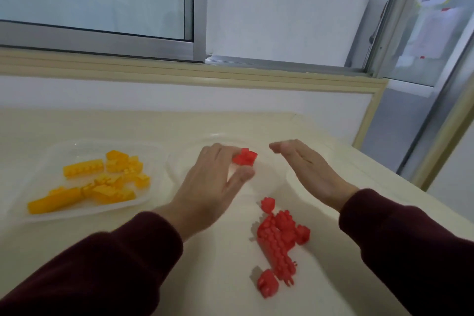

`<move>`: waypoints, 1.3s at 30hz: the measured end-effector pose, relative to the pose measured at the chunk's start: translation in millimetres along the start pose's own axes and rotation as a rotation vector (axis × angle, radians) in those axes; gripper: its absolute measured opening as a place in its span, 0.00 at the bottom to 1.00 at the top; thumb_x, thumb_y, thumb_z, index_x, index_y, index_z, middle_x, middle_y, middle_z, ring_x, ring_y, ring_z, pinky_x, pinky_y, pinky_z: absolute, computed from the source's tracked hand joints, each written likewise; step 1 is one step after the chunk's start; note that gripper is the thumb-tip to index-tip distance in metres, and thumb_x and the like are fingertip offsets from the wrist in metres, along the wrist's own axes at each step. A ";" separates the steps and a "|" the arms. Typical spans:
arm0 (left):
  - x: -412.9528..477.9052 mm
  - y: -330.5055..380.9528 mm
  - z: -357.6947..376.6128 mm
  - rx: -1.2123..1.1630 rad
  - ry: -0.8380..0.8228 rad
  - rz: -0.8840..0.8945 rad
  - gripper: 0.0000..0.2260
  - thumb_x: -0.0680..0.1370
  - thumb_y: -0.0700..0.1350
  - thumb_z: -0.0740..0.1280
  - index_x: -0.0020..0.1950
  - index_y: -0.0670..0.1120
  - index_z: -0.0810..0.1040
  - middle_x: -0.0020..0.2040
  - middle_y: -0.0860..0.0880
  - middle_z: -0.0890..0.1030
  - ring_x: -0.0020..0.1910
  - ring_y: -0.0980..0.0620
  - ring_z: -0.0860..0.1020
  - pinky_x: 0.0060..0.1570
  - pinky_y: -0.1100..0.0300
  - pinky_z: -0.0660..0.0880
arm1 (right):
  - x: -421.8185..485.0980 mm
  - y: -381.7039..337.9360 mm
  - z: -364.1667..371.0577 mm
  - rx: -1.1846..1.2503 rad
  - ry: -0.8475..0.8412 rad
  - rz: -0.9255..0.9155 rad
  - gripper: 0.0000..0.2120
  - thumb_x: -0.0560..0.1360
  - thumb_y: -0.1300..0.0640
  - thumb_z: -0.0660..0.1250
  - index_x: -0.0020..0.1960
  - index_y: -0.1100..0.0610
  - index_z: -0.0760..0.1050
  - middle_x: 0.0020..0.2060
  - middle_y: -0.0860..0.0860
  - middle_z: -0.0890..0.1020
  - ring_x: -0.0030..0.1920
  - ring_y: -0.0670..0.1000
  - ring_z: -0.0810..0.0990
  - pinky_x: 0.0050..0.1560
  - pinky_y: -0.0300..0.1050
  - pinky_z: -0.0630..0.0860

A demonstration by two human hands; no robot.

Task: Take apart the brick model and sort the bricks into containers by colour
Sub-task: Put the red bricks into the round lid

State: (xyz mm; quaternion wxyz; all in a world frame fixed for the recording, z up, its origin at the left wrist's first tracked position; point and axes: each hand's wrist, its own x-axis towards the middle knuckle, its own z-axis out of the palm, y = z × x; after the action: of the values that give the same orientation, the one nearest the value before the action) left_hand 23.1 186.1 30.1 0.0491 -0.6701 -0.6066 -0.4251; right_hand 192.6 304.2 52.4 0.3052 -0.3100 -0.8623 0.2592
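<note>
Pinching a small red brick cluster [245, 158] between the thumb and fingertips of the left hand [213, 182], over a faint clear container [218, 134] towards the back of the counter [128, 251]. Hovering just beside it with the right hand [310, 169], fingers straight and together, holding nothing. Nearer the body, on the bare counter: the rest of the red brick model [278, 241], with a loose red piece [267, 283] at its near end, touching or just apart, hard to tell. Off to the left, yellow bricks [102, 179] heaped in a clear tray [23, 215].

Probably light, rigid plastic: hard-edged, slick on the flat faces, tight at the stud joints. Best gripped by opposite side walls, bracing the long body with one hand and prying short sections off at a seam with the other. Worth expecting small pieces to pop free and skitter.
</note>
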 end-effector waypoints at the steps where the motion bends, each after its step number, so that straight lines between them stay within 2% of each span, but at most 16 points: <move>1: -11.9 7.4 -0.1 -0.026 -0.020 0.021 0.29 0.72 0.67 0.50 0.61 0.48 0.70 0.53 0.56 0.70 0.55 0.57 0.67 0.54 0.67 0.62 | -13.6 3.1 0.0 0.077 0.011 0.039 0.20 0.78 0.44 0.50 0.50 0.51 0.77 0.52 0.50 0.79 0.55 0.45 0.76 0.59 0.43 0.69; 3: -34.7 22.2 1.5 -0.033 -0.085 0.063 0.34 0.70 0.70 0.51 0.61 0.46 0.70 0.54 0.56 0.69 0.55 0.59 0.66 0.56 0.73 0.60 | -38.7 8.2 1.0 0.176 0.041 0.090 0.17 0.78 0.44 0.50 0.48 0.48 0.76 0.49 0.45 0.79 0.51 0.37 0.76 0.55 0.39 0.69; 5: -54.6 32.3 5.1 -0.027 -0.158 0.066 0.36 0.66 0.71 0.59 0.63 0.47 0.69 0.55 0.57 0.69 0.56 0.61 0.66 0.56 0.74 0.60 | -57.4 15.5 7.2 0.240 0.052 0.130 0.17 0.78 0.44 0.51 0.48 0.49 0.77 0.48 0.44 0.80 0.49 0.36 0.76 0.52 0.38 0.69; 7: -67.7 38.8 11.3 -0.039 -0.208 0.052 0.38 0.60 0.71 0.65 0.64 0.52 0.65 0.56 0.61 0.66 0.56 0.67 0.64 0.56 0.77 0.58 | -69.6 20.9 16.8 0.330 0.049 0.187 0.16 0.77 0.41 0.55 0.48 0.49 0.78 0.47 0.40 0.80 0.49 0.39 0.76 0.51 0.38 0.70; 9: -74.0 45.8 17.6 -0.050 -0.242 0.055 0.39 0.57 0.72 0.68 0.63 0.64 0.57 0.56 0.70 0.60 0.59 0.70 0.59 0.56 0.80 0.56 | -76.2 22.5 26.4 0.442 0.030 0.240 0.17 0.72 0.38 0.57 0.50 0.45 0.78 0.47 0.38 0.79 0.51 0.42 0.77 0.52 0.43 0.73; 10: -75.5 49.2 20.8 -0.048 -0.257 0.055 0.40 0.56 0.73 0.67 0.61 0.69 0.52 0.56 0.75 0.56 0.60 0.73 0.56 0.56 0.80 0.56 | -76.5 22.1 29.6 0.470 0.016 0.240 0.17 0.71 0.36 0.57 0.51 0.43 0.77 0.50 0.40 0.79 0.54 0.45 0.77 0.55 0.47 0.75; 12: -75.7 54.2 29.7 -0.031 -0.274 0.027 0.43 0.54 0.74 0.67 0.61 0.70 0.46 0.57 0.77 0.50 0.60 0.75 0.52 0.60 0.75 0.55 | -75.3 19.8 33.8 0.479 -0.001 0.207 0.17 0.71 0.36 0.58 0.52 0.43 0.77 0.54 0.46 0.79 0.56 0.49 0.78 0.57 0.51 0.75; 15: -73.2 58.5 43.9 -0.014 -0.271 -0.067 0.48 0.53 0.74 0.67 0.68 0.61 0.50 0.67 0.63 0.57 0.66 0.62 0.56 0.67 0.61 0.61 | -71.1 14.9 36.4 0.464 0.003 0.163 0.13 0.71 0.43 0.61 0.50 0.45 0.78 0.53 0.48 0.79 0.51 0.45 0.80 0.50 0.44 0.78; 16: -71.4 60.8 46.5 -0.016 -0.266 -0.071 0.47 0.54 0.73 0.67 0.68 0.60 0.53 0.67 0.62 0.58 0.65 0.61 0.58 0.67 0.60 0.63 | -69.5 13.7 37.2 0.454 -0.004 0.162 0.12 0.71 0.45 0.60 0.49 0.45 0.78 0.53 0.49 0.79 0.51 0.46 0.80 0.51 0.47 0.78; 19: -65.7 63.9 50.2 -0.010 -0.245 -0.050 0.39 0.57 0.69 0.67 0.63 0.58 0.59 0.60 0.61 0.64 0.57 0.61 0.64 0.61 0.61 0.67 | -68.1 12.8 37.5 0.431 -0.024 0.159 0.11 0.73 0.49 0.59 0.49 0.47 0.79 0.53 0.50 0.80 0.56 0.51 0.77 0.59 0.55 0.74; 21: -63.3 62.5 50.9 0.000 -0.250 -0.047 0.35 0.60 0.68 0.66 0.62 0.57 0.61 0.58 0.59 0.67 0.55 0.59 0.65 0.59 0.61 0.67 | -68.2 12.4 36.3 0.362 -0.037 0.123 0.12 0.76 0.51 0.57 0.51 0.48 0.79 0.54 0.48 0.80 0.58 0.49 0.75 0.62 0.52 0.71; 24: -63.6 57.5 50.2 0.016 -0.257 -0.032 0.29 0.64 0.65 0.65 0.61 0.55 0.63 0.56 0.58 0.68 0.53 0.59 0.65 0.56 0.63 0.65 | -68.0 14.4 35.4 0.162 -0.065 0.035 0.14 0.80 0.53 0.54 0.54 0.47 0.78 0.55 0.43 0.77 0.60 0.45 0.71 0.62 0.41 0.67; 28: -67.0 51.9 44.0 0.034 -0.258 0.000 0.19 0.67 0.62 0.64 0.53 0.56 0.66 0.52 0.57 0.66 0.50 0.58 0.65 0.51 0.66 0.64 | -69.5 12.6 34.8 0.054 -0.097 0.031 0.14 0.80 0.52 0.54 0.58 0.48 0.77 0.50 0.43 0.72 0.55 0.45 0.73 0.58 0.42 0.70; 33: -73.2 41.5 32.2 0.068 -0.257 0.006 0.17 0.67 0.60 0.64 0.50 0.54 0.67 0.49 0.56 0.65 0.48 0.59 0.64 0.45 0.68 0.62 | -74.9 9.8 36.5 -0.086 -0.089 -0.026 0.14 0.75 0.47 0.61 0.57 0.49 0.77 0.47 0.43 0.69 0.48 0.38 0.72 0.50 0.26 0.67; 36: -75.1 38.0 27.6 0.086 -0.225 -0.001 0.16 0.67 0.59 0.63 0.48 0.51 0.68 0.49 0.55 0.67 0.49 0.57 0.66 0.47 0.66 0.66 | -80.6 7.9 36.7 -0.143 -0.086 -0.084 0.19 0.68 0.39 0.63 0.54 0.47 0.76 0.48 0.40 0.69 0.48 0.38 0.71 0.48 0.26 0.67; 39: -74.2 36.2 25.3 0.127 -0.217 0.015 0.18 0.68 0.60 0.62 0.51 0.51 0.69 0.50 0.55 0.70 0.49 0.56 0.68 0.51 0.60 0.68 | -85.5 8.3 36.1 -0.269 -0.086 -0.163 0.18 0.68 0.40 0.66 0.54 0.47 0.76 0.51 0.40 0.71 0.51 0.39 0.71 0.51 0.30 0.68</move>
State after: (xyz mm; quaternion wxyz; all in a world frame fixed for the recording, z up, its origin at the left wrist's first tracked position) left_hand 74.2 134.3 -16.4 0.0289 -0.7121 -0.6290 -0.3105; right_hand 224.0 241.2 -8.7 0.2437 -0.2658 -0.9238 0.1289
